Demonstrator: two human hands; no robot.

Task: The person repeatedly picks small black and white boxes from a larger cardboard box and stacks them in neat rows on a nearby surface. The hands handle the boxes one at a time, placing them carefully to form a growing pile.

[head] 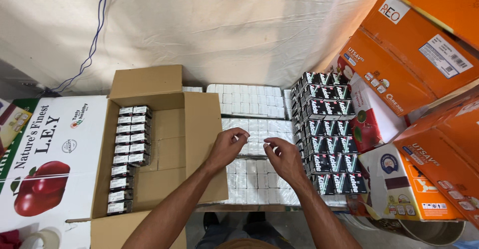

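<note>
Both hands, left (227,146) and right (283,156), pinch at white packs (249,141) lying flat in rows, long axes running away from him.

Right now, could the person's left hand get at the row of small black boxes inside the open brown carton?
Probably yes. The left hand hovers over the white packs, just beside the open carton. Its flaps are folded back, and nothing covers the black boxes along its far wall.

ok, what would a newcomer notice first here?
Both bare hands, left hand and right hand, meet over a bed of small white boxes at centre. Left of them sits an open cardboard carton with a row of black packs; stacked black packs and orange cartons stand right.
</note>
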